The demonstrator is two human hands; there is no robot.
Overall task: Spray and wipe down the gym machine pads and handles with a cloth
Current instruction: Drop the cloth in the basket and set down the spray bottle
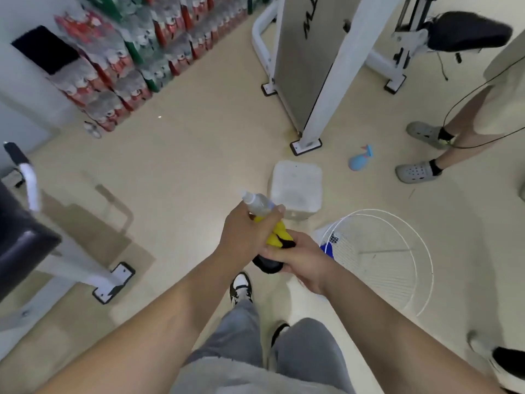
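My left hand grips a clear spray bottle whose nozzle end points up and to the left. Just below and to the right, my right hand holds a bunched yellow and black cloth. The two hands touch in front of me, above the floor. A black padded seat of a white-framed gym machine sits at the top right. Another black pad on a white frame is at the left edge.
A white square container and a white wire basket stand on the floor just beyond my hands. A small blue spray bottle lies near another person's feet at right. Stacked packs of drinks line the far left wall.
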